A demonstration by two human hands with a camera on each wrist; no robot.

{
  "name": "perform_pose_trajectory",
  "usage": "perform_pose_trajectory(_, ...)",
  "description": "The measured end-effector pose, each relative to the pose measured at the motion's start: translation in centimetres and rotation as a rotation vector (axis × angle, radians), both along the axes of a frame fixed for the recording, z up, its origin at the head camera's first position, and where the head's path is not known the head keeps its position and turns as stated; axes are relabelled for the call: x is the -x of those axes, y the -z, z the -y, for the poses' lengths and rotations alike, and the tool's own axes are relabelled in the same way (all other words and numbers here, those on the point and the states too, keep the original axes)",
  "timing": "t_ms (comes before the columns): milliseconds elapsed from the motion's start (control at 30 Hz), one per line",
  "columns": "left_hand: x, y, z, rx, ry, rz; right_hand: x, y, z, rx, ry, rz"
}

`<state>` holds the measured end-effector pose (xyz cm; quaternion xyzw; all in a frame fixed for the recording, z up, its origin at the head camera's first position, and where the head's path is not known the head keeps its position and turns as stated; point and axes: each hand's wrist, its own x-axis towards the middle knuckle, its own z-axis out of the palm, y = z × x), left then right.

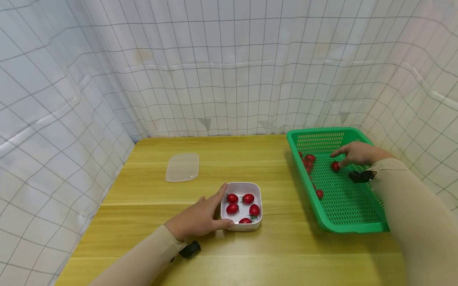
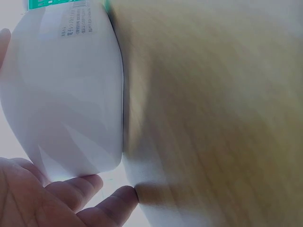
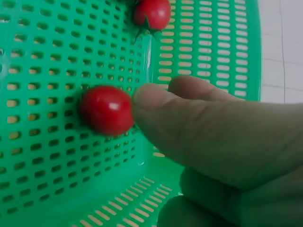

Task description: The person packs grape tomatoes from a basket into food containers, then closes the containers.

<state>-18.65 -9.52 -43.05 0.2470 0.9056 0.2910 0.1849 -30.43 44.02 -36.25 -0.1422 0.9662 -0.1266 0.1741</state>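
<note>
My left hand [image 1: 200, 216] holds the left side of a white plastic food container [image 1: 241, 227], its thumb along the near wall and forefinger at the far left corner. Several cherry tomatoes [image 1: 232, 208] with green stems lie inside. In the left wrist view, fingertips [image 2: 90, 183] touch the container's smooth wall [image 2: 71, 104]. On the right, my right hand [image 1: 361, 154] reaches into a green perforated basket [image 1: 343, 228]. Its thumb is at a single cherry tomato [image 3: 108, 111] on the basket floor, and the forefinger stretches past, not closed round it.
A translucent lid [image 1: 183, 167] lies flat at the back left of the wooden table [image 1: 272, 258]. More cherry tomatoes [image 1: 308, 163] are gathered along the basket's left wall. White gridded curtains [image 1: 229, 79] surround the table's back and sides.
</note>
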Motion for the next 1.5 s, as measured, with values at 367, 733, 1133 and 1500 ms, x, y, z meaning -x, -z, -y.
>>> perform_pose_trajectory(367, 0.0, -0.1, 0.1, -0.004, 0.001, 0.001, 0.1, 0.6, -0.3, -0.009, 0.022, 0.044)
perform_pose_trajectory(733, -0.1, 0.1, 0.3, 0.002, -0.008, -0.009, 0.3, 1.4, 0.3, -0.035, 0.047, 0.047)
perform_pose_trajectory(1133, -0.3, 0.0, 0.5, 0.002, -0.007, -0.009, 0.3, 1.8, 0.7, -0.053, 0.043, 0.046)
perform_pose_trajectory(1500, -0.2, 0.1, 0.4, -0.001, 0.014, -0.015, 0.0, 2.1, 0.4, -0.010, 0.086, 0.147)
